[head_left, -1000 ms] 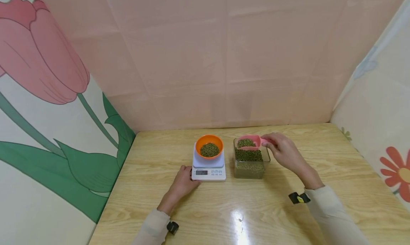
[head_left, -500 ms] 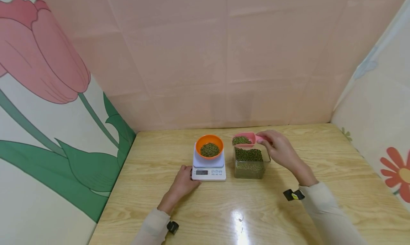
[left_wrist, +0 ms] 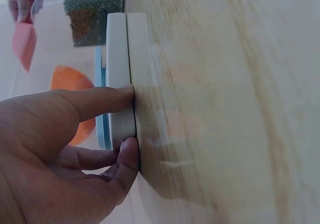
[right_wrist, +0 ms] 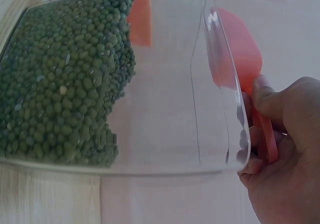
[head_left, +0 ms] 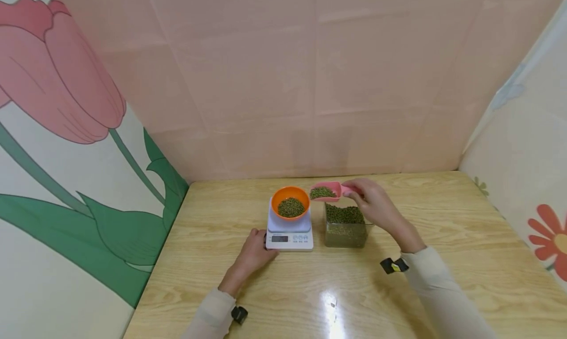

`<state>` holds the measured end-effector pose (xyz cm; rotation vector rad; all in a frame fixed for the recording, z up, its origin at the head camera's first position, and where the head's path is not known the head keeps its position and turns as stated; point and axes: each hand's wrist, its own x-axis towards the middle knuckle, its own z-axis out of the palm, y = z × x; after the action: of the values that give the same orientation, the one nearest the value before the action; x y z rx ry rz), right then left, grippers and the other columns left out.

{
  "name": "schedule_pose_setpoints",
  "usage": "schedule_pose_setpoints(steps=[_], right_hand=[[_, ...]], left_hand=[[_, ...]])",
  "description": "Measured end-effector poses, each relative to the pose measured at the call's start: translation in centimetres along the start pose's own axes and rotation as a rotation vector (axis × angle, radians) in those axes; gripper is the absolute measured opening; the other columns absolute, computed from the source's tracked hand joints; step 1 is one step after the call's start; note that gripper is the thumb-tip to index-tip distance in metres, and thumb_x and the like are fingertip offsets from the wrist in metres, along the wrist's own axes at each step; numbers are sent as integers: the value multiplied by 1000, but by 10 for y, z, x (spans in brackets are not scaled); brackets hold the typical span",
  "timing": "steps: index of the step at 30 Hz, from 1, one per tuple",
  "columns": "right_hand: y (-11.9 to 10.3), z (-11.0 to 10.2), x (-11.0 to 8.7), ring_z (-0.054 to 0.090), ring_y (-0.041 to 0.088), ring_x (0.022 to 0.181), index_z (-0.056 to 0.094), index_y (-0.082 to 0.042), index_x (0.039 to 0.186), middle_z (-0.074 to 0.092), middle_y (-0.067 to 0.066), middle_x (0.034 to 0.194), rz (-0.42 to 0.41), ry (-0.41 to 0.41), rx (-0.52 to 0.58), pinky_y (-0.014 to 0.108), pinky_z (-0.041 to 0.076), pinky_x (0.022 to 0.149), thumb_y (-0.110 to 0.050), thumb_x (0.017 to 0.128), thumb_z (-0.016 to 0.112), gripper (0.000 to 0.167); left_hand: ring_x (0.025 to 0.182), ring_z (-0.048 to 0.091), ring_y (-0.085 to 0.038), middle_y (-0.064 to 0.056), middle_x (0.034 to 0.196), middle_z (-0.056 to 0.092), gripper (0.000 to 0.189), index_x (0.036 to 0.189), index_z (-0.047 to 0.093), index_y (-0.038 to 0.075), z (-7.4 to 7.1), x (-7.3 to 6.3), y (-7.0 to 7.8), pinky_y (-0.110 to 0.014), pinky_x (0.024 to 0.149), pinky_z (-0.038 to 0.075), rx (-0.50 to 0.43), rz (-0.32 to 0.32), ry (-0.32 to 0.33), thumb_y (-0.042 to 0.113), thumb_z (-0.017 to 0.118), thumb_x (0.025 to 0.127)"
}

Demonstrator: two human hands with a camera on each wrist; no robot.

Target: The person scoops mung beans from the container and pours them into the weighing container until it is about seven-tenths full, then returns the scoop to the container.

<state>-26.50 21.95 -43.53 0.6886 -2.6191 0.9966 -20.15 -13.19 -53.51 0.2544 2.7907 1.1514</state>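
Note:
In the head view, my right hand (head_left: 374, 203) grips the handle of a pink scoop (head_left: 337, 187) loaded with green mung beans. The scoop is level, raised between the glass container (head_left: 345, 236) and the orange bowl (head_left: 276, 195), its tip close to the bowl's right rim. The bowl sits on a white kitchen scale (head_left: 290, 226) and has mung beans (head_left: 291, 207) in its bottom. My left hand (head_left: 254, 253) holds the scale's front left corner, thumb on the front face and fingers at the side, as the left wrist view shows. The display digits are too small to read.
The glass container, partly filled with mung beans (right_wrist: 65, 83), stands just right of the scale. Everything rests on a wooden table (head_left: 199, 221). A pink sheet (head_left: 266, 107) rises behind its back edge, and a tulip-printed panel (head_left: 66, 83) stands at the left.
My right hand has lifted the loaded scoop from over the glass container and carried it left, close to the orange bowl. The left hand and the scale have stayed put.

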Motion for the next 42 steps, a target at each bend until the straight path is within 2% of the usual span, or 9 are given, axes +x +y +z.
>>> schedule_pose_setpoints(steps=[22,29,37,42], right_hand=[[-7,11,11,70,33,99,73,3,123,74,21,115,-15,-24,10,50,57,84,-13,105,66,25],[-9,14,14,72,30,95,74,4,121,75,21,112,-40,-21,10,47,59,81,-10,104,67,23],[-13,16,20,72,34,102,73,4,124,76,20,116,-23,-68,25,53,58,90,-13,105,65,26],[-12,18,24,71,32,101,73,3,122,75,18,112,-57,-58,8,52,57,89,-12,105,66,24]], left_hand=[[100,49,-21,-13,114,62,51,134,68,-3,2,-1,-2,-39,89,51,-22,10,5,10,85,89],[100,49,-21,-13,114,60,51,134,67,-4,2,-1,-2,-39,89,51,-33,7,3,10,85,88],[100,48,-21,-14,116,62,51,135,67,-3,1,-2,-3,-38,88,49,-33,11,4,11,84,89],[100,47,-21,-13,116,64,50,135,68,-2,1,-2,-3,-38,88,49,-28,19,3,11,84,89]])
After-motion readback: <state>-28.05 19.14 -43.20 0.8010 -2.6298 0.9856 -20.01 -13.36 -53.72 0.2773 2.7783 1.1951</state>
